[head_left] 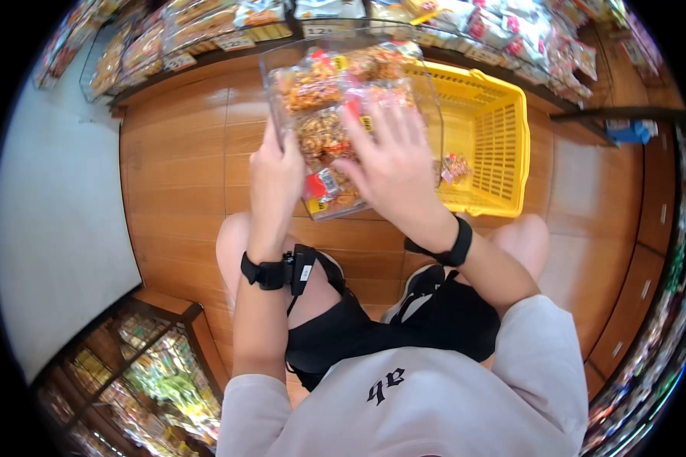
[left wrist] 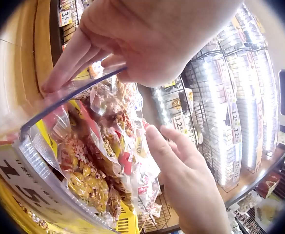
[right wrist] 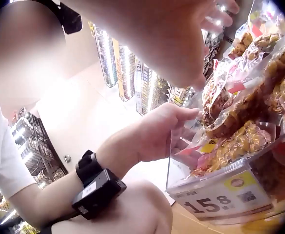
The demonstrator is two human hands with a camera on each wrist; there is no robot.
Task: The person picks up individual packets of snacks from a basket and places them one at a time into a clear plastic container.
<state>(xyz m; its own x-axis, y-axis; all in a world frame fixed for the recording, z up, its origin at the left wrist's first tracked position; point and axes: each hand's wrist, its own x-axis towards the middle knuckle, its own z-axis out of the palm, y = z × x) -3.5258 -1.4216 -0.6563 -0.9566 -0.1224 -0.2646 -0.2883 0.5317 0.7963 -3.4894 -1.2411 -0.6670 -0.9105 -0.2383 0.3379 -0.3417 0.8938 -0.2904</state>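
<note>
A clear plastic bin [head_left: 440, 126] is held up in front of the person, tilted, with a 15.8 price label [right wrist: 225, 202] on its front. Clear bags of nutty, crunchy-looking snacks [head_left: 322, 135] fill it. The left hand [head_left: 277, 171] grips the bin's left wall, its thumb at the rim and the other fingers along the outer side. Over the bags lies the right hand [head_left: 395, 164], palm down with fingers spread and fairly straight, touching the upper bags. In the left wrist view the right hand [left wrist: 191, 187] is beside the pile.
A yellow shopping basket [head_left: 503, 145] stands on the wooden floor to the right, partly behind the bin, with a small snack bag [head_left: 456, 167] inside. Shelves of packaged goods [head_left: 206, 30] run along the front. A wooden-framed rack [head_left: 152, 358] stands at the lower left.
</note>
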